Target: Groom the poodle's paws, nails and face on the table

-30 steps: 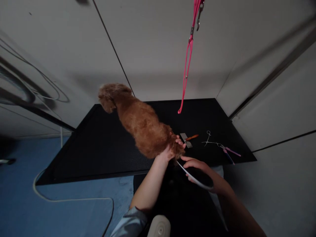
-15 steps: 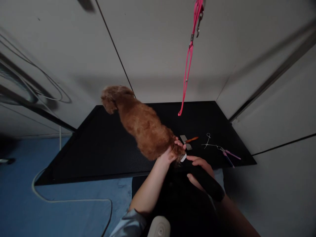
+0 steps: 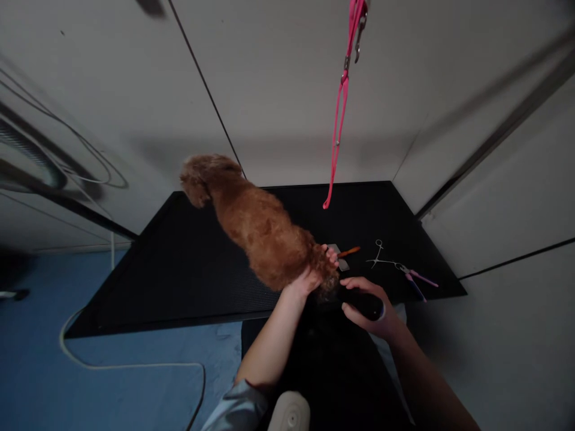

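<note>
A curly brown dog (image 3: pixel 265 230) stands on the black grooming table (image 3: pixel 179 281), its head at the far left and its rear toward me. My left hand (image 3: pixel 314 272) is closed around the dog's hind end, fingers curled over the fur; whether it grips the leg or the tail I cannot tell. My right hand (image 3: pixel 371 302) wraps around black hair clippers (image 3: pixel 366 302), whose front end is against or very close to the fur at the rear. The blade is hidden from view.
A slicker brush (image 3: pixel 348 252) with an orange handle, hemostat forceps (image 3: pixel 378 257) and pink-and-purple nail clippers (image 3: pixel 415 278) lie on the table's right side. A pink grooming loop (image 3: pixel 336 137) hangs above. A cable (image 3: pixel 135 364) crosses the blue floor.
My right hand has turned the clippers, so their body now points more toward me and their white blade no longer shows. The left hand stays on the dog, which has barely moved.
</note>
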